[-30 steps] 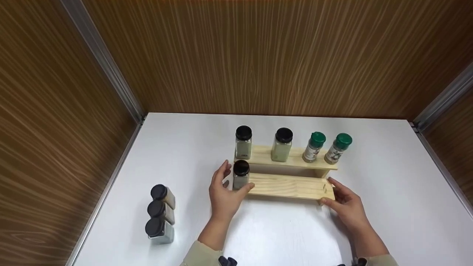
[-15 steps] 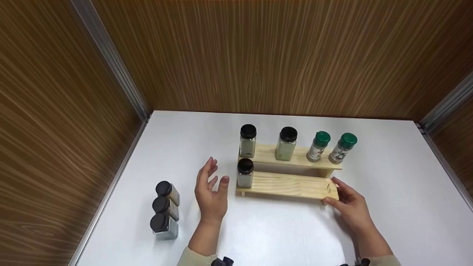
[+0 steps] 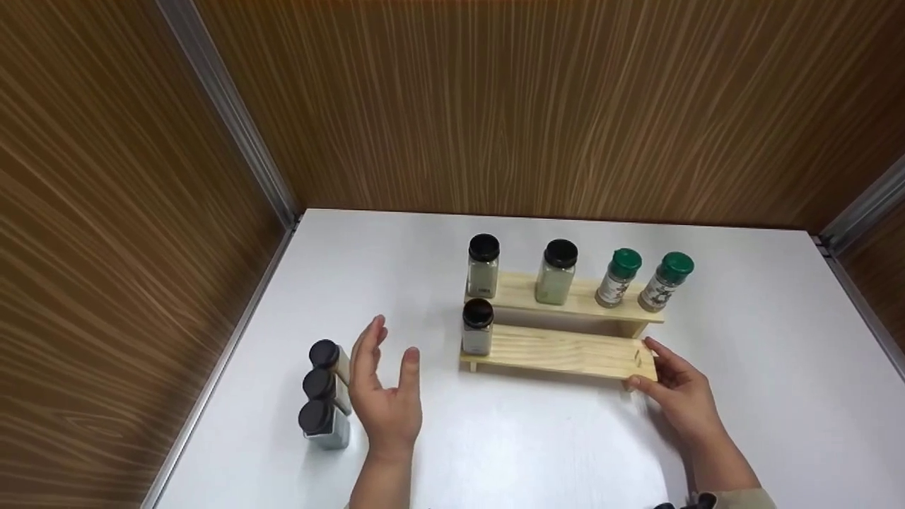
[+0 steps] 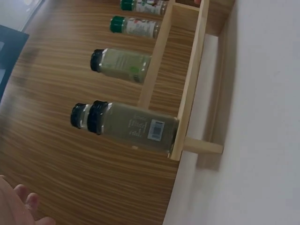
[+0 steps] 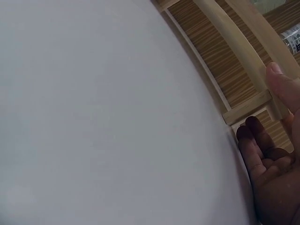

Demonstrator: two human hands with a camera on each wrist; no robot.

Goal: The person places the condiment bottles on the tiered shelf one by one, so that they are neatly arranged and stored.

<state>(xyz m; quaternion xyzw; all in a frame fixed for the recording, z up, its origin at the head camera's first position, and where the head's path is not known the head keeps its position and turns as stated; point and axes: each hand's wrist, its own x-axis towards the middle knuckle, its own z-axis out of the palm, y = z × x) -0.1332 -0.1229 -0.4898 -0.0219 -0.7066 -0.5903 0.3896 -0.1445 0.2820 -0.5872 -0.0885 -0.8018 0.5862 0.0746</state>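
A two-tier wooden spice rack [image 3: 565, 351] stands on the table, and my right hand [image 3: 682, 392] grips the right end of its lower shelf, thumb at the front edge. In the right wrist view the thumb [image 5: 283, 86] lies against the shelf's edge. A black-capped spice jar [image 3: 477, 329] stands upright at the lower shelf's left end. My left hand [image 3: 387, 406] is in the air, holding nothing, with fingers straight and thumb apart. It is between the rack and several black-capped jars, the nearest being a jar with pale contents [image 3: 327, 424].
On the upper shelf stand two black-capped jars, one at the left end [image 3: 483, 267] and one near the middle [image 3: 556, 272], plus two green-capped jars [image 3: 618, 277] at the right. Brown wood-grain panels [image 3: 495, 106] enclose the white table [image 3: 523, 438] at the back and sides.
My left hand has let go of the black-capped jar on the lower shelf and moved left, toward the row of jars. The right hand has kept its grip on the rack.
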